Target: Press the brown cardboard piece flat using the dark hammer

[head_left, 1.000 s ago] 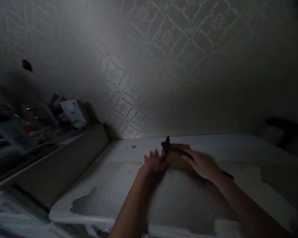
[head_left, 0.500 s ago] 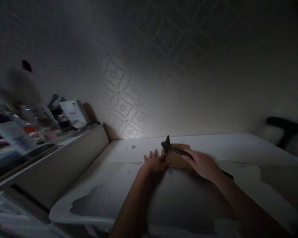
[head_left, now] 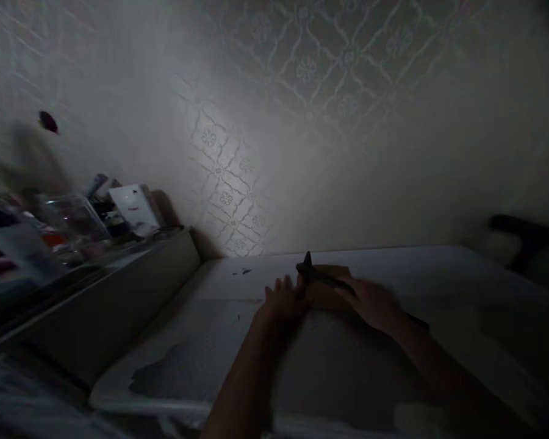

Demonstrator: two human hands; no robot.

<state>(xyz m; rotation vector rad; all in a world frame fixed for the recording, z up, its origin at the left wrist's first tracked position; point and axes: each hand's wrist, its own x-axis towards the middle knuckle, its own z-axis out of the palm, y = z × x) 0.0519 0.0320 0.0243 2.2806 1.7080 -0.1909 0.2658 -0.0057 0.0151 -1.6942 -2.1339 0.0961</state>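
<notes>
A dark hammer [head_left: 326, 279] is gripped by its handle in my right hand [head_left: 374, 303], which is closed. Its handle end pokes out beyond my wrist. The head of the hammer lies low over the left part of a brown flat board [head_left: 330, 296], close above my left fingertips. My left hand [head_left: 283, 300] rests at the board's left edge. Thumb and forefinger come together under the hammer head, while the other fingers spread upward. Whatever sits between that thumb and forefinger is too dark to make out.
The board lies on a white table [head_left: 210, 280] with worn grey patches, against a patterned wall [head_left: 274, 177]. Left of it stands a raised unit [head_left: 119, 305] crowded with a white box [head_left: 135, 205] and clear containers. A dark armrest-like shape [head_left: 526, 235] juts in at right.
The table and hands have grown darker, while the wall looks brighter. Hands, hammer and board keep nearly the same places.
</notes>
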